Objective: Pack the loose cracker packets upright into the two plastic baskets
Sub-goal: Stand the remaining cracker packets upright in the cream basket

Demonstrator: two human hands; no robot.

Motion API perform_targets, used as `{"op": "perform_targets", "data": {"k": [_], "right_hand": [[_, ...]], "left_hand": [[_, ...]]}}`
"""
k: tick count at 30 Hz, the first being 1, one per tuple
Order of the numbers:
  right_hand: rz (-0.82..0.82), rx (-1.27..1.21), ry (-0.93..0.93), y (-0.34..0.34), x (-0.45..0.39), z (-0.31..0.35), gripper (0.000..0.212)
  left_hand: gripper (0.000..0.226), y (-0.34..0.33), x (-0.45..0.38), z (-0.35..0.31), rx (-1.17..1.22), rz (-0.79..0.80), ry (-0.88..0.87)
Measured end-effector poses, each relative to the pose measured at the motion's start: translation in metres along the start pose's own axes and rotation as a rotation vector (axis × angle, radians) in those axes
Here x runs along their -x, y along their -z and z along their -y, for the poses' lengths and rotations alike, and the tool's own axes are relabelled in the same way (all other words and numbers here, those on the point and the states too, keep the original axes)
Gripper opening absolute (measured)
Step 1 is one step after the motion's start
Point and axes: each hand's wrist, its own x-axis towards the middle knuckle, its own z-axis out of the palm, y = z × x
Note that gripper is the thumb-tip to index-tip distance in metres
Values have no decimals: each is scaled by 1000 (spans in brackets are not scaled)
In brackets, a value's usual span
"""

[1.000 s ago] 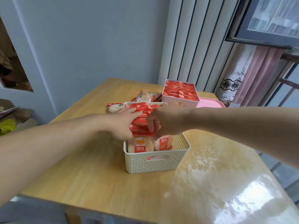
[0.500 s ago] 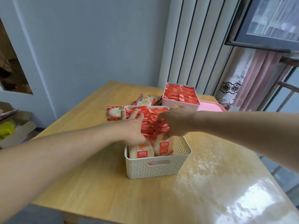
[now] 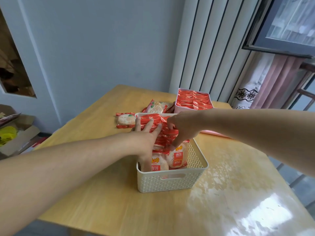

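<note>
A white plastic basket [image 3: 172, 182] stands mid-table with a row of upright red cracker packets [image 3: 167, 135] inside. Two packets [image 3: 157, 163] at its near end face me, leaning. My left hand [image 3: 146, 133] lies flat with fingers spread against the left side of the row. My right hand [image 3: 183, 126] curls over the packet tops from the right, fingertips pressed down among them. Behind, a pink basket [image 3: 177, 109] is full of upright packets [image 3: 193, 99]. Two loose packets lie on the table: one [image 3: 125, 120] left of the white basket, another [image 3: 156, 107] behind it.
A pink lid [image 3: 217, 133] lies flat under my right forearm. The wooden table [image 3: 105, 198] is glossy on its right side. An open cardboard box [image 3: 18, 135] sits on the floor to the left. A wall and curtain stand close behind the table.
Both hands slid along the packet row toward the far end of the white basket. My left fingers spread flat on the packets, and the two leaning packets at the near end became more exposed.
</note>
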Motion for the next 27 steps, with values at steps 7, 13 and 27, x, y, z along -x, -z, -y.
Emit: {"op": "perform_targets", "data": {"k": [7, 13, 27], "right_hand": [[71, -21, 49, 5, 0, -16, 89], [114, -78, 44, 8, 5, -22, 83], [54, -902, -15, 58, -47, -58, 81]], "left_hand": [[141, 0, -3, -6, -3, -46, 44], [145, 17, 4, 13, 38, 60, -94], [85, 49, -45, 114, 744, -11, 112]]}}
